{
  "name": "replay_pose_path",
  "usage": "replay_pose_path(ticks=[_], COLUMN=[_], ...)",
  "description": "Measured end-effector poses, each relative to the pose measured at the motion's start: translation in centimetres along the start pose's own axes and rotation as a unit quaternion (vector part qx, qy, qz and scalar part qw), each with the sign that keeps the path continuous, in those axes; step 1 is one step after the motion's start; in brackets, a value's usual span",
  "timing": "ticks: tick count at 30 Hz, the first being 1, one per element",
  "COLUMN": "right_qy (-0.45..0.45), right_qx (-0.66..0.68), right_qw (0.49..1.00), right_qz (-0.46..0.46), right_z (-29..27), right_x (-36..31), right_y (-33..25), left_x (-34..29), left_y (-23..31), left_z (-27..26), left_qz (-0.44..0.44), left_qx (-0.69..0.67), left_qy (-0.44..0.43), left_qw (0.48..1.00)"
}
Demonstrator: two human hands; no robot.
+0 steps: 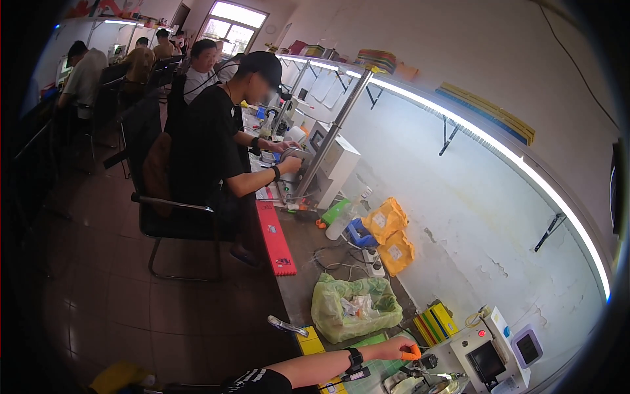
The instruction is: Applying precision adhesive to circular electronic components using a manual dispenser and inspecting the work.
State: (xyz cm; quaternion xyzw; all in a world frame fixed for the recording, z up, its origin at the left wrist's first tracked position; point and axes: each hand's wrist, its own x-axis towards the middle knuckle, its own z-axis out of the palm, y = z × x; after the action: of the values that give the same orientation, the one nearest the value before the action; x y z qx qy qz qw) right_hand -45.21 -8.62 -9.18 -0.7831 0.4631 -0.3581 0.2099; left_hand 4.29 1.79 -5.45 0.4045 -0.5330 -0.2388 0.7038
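Note:
My left arm reaches in from the lower edge, in a black sleeve with white marks and a black wrist strap (355,358). At its end my left hand (399,349) wears orange finger covers. Its fingers are bent and drawn together; whatever they may hold is hidden. Just right of the fingertips sits a small black knob-like part (429,361) beside metal fittings (449,376) on a white bench machine (472,351) with a dark screen and a red light. Beneath the hand is a green mat (375,341). My right hand does not show.
A green-bagged bin (326,315) with crumpled waste stands beyond my hand. Yellow boxes (436,323), a power strip (373,262), orange pouches (386,221) and a red tray (275,240) lie along the bench. A seated co-worker (210,131) handles a round metal object farther off.

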Motion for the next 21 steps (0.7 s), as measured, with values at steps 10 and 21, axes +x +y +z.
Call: replay_pose_path(ticks=[10,21], right_qy=[-0.009,-0.039], right_qx=[-0.076,-0.118], right_qw=[0.994,0.990], right_qz=[0.072,0.065], right_z=[-1.5,-1.6], right_x=[-0.2,0.3], right_y=[-3.0,-3.4], left_x=[0.4,0.1], left_y=[0.3,0.6], left_z=[0.0,-0.1], left_qz=[0.016,0.011], left_qx=[-0.016,-0.013], left_qy=[-0.005,0.001], left_qw=[1.000,1.000])
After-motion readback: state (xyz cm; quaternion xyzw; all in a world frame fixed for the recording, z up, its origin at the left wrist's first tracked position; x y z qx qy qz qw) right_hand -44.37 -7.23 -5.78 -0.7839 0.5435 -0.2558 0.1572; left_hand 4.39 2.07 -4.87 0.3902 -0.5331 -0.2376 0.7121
